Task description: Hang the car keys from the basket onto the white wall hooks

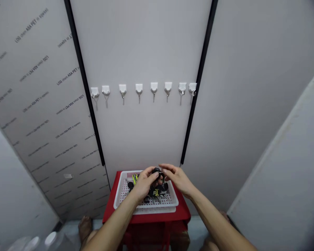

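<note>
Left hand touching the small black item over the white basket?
Touching: head view shows the left hand pinching the black item between thumb and fingers.

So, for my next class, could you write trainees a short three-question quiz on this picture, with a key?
1. How many hooks are on the wall?
2. True or false: the white basket hangs from the hooks.
3. What does the left hand hold? A) a hook; B) a small black item; C) the edge of the red table.

Key:
1. Eight.
2. False; it stands on the red table.
3. B.
</note>
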The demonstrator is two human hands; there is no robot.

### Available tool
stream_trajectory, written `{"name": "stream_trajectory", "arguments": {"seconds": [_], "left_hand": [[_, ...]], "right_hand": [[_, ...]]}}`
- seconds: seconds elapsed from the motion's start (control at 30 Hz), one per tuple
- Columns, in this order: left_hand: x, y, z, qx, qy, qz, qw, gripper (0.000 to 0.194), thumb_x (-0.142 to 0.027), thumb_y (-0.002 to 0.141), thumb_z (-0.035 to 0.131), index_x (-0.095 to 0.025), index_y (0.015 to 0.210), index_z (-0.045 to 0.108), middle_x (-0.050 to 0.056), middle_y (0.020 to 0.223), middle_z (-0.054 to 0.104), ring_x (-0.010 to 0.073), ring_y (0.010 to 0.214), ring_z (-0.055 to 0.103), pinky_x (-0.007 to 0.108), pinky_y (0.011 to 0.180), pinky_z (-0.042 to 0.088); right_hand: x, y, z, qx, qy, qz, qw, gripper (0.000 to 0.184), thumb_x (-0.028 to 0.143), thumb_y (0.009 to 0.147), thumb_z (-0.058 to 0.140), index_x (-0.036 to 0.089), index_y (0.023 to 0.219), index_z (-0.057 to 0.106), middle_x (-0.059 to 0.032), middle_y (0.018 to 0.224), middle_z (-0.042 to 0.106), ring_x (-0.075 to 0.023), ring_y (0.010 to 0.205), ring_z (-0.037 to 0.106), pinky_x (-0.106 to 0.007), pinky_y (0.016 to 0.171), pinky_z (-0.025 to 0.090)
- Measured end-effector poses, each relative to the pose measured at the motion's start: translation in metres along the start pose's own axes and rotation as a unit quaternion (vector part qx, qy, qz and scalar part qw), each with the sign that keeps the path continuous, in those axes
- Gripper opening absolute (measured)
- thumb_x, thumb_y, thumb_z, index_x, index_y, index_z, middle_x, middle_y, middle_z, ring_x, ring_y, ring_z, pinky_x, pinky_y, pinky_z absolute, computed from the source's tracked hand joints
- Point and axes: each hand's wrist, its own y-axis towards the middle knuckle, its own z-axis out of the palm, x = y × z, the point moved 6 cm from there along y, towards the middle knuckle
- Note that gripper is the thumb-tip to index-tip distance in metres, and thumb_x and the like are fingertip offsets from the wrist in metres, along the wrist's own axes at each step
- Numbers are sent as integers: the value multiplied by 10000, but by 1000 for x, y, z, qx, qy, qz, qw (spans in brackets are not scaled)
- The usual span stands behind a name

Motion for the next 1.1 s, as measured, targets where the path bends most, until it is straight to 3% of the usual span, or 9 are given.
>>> {"name": "stream_trajectory", "arguments": {"seconds": [0.13, 0.33, 0.43, 0.53, 0.7, 0.83, 0.97, 1.1], "left_hand": [[-7, 2, 2, 18, 18, 3, 1000, 259, -309, 582, 539, -126, 757, 483, -14, 611, 522, 61, 514, 462, 188, 514, 339], [-20, 16, 1, -10, 73, 20, 997, 204, -220, 597, 509, -122, 776, 496, -25, 596, 523, 40, 467, 436, 168, 466, 308], [-40, 31, 16, -12, 92, 28, 995, 174, -156, 598, 485, -119, 768, 499, -23, 592, 528, 41, 453, 446, 169, 457, 317], [-72, 49, 40, -18, 104, 59, 993, 159, -93, 618, 443, -115, 770, 487, -17, 583, 527, 37, 431, 453, 163, 442, 326], [-127, 85, 77, -64, 122, 116, 984, 218, -58, 642, 430, -131, 847, 452, -12, 590, 524, 38, 430, 477, 159, 441, 363], [-158, 111, 100, -96, 184, 182, 961, 245, -57, 646, 429, -153, 870, 457, -7, 621, 538, 49, 453, 503, 166, 452, 386], [-176, 131, 116, -110, 262, 228, 931, 249, -50, 650, 400, -165, 858, 473, -9, 611, 561, 62, 485, 529, 175, 496, 403], [-172, 144, 116, -122, 298, 209, 923, 247, -57, 650, 400, -160, 860, 477, 7, 629, 579, 75, 500, 544, 191, 515, 411]], "right_hand": [[9, -1, 1, 44, -17, -21, 999, 199, 322, 635, 495, 132, 677, 541, 19, 562, 517, -67, 512, 434, -210, 513, 343], [36, 6, -24, -29, 8, -28, 999, 189, 316, 604, 523, 128, 615, 502, 43, 475, 472, -48, 438, 408, -197, 470, 335], [64, 17, -43, -81, 6, -61, 995, 184, 306, 589, 533, 126, 609, 503, 36, 470, 487, -53, 447, 437, -202, 486, 360], [99, 30, -65, -147, 19, -114, 982, 176, 290, 567, 544, 126, 617, 506, 40, 472, 496, -52, 438, 452, -203, 483, 384], [160, 51, -103, -262, 34, -199, 944, 117, 208, 551, 532, 124, 627, 501, 54, 465, 488, -42, 408, 454, -201, 468, 421], [201, 64, -127, -334, -13, -255, 907, 51, 160, 563, 503, 128, 603, 498, 52, 477, 482, -46, 410, 470, -201, 461, 439], [223, 71, -141, -399, -72, -262, 876, 31, 126, 580, 473, 131, 592, 501, 41, 477, 480, -58, 419, 488, -198, 439, 446], [222, 79, -145, -407, -133, -209, 879, 63, 89, 580, 454, 128, 565, 501, 30, 457, 474, -72, 416, 495, -195, 409, 438]]}}
